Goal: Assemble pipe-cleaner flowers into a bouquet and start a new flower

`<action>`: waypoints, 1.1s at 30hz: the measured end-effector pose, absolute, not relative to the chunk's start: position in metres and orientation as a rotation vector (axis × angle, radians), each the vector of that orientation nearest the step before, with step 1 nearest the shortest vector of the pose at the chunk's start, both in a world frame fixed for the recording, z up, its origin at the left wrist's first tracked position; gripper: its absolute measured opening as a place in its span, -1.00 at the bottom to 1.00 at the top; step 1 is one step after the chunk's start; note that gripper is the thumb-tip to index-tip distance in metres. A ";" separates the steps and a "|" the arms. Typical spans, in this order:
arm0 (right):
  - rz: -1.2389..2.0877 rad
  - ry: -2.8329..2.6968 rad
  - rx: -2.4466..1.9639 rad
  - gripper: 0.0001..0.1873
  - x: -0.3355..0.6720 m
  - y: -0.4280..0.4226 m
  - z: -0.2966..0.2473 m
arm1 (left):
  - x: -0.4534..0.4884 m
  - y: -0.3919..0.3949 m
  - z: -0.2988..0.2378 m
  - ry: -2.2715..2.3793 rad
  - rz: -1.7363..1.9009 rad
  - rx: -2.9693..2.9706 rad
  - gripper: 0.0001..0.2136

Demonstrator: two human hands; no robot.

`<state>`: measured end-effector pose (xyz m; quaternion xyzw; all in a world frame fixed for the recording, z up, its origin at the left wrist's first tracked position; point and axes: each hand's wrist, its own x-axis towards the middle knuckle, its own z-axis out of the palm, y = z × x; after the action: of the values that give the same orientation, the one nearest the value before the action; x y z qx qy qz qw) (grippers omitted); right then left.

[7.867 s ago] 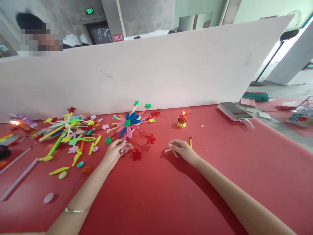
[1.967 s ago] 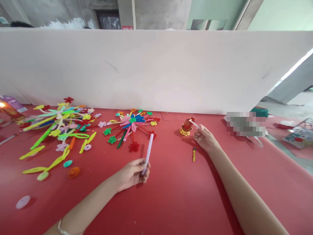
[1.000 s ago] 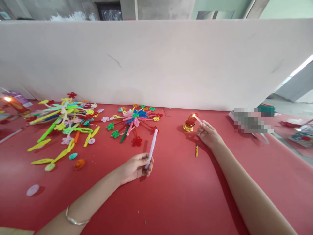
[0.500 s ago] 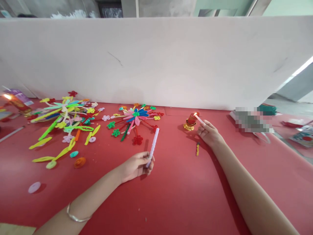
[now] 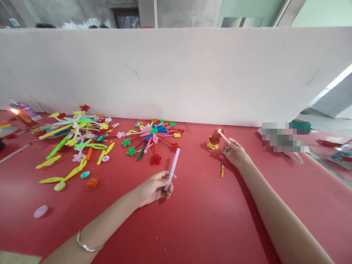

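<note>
My left hand (image 5: 152, 189) rests on the red table (image 5: 198, 220), fingers closed round the lower end of a pale lilac fuzzy stick (image 5: 173, 167) that tilts up and away. My right hand (image 5: 234, 152) pinches a thin white stick (image 5: 224, 136) whose far tip is in the flame of a small red candle (image 5: 215, 138) on a gold base. A bundle of fuzzy-wire flowers (image 5: 152, 136) with a pink and blue bloom lies beyond the left hand. A short yellow piece (image 5: 222, 170) lies by my right wrist.
A heap of colourful fuzzy-wire flowers and leaves (image 5: 77, 137) spreads at the left, with loose discs (image 5: 40, 211) in front. A second lit candle (image 5: 23, 118) burns at the far left. A white board (image 5: 176, 73) walls off the back. Blurred items (image 5: 284, 136) lie at the right.
Earlier my left hand was at the flower bundle and my right hand picked up the white stick. Now the left holds the lilac stick and the right keeps the white stick's tip at the flame.
</note>
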<state>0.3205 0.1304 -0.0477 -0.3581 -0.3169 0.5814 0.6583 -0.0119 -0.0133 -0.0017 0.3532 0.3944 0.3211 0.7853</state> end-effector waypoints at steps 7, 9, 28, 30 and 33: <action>1.311 -0.745 -0.798 -0.71 0.319 0.129 -0.048 | -0.013 -0.012 -0.003 0.841 0.691 0.764 -0.73; 1.309 -0.746 -0.792 -0.70 0.318 0.128 -0.047 | -0.013 -0.011 -0.004 0.826 0.694 0.764 -0.71; 1.447 -0.670 -0.931 -0.79 0.335 0.060 -0.030 | -0.018 -0.008 -0.005 0.995 0.661 1.002 -0.81; 1.435 -0.658 -0.931 -0.81 0.337 0.054 -0.025 | -0.017 -0.008 -0.003 1.007 0.664 0.994 -0.81; 1.454 -0.609 -0.926 -0.87 0.332 0.042 -0.015 | -0.015 -0.010 0.003 1.029 0.631 1.015 -0.81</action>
<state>0.3321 0.0419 -0.0145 -0.4013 -0.2639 0.6298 0.6104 -0.0150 -0.0097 0.0030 0.4565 0.4630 0.2838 0.7048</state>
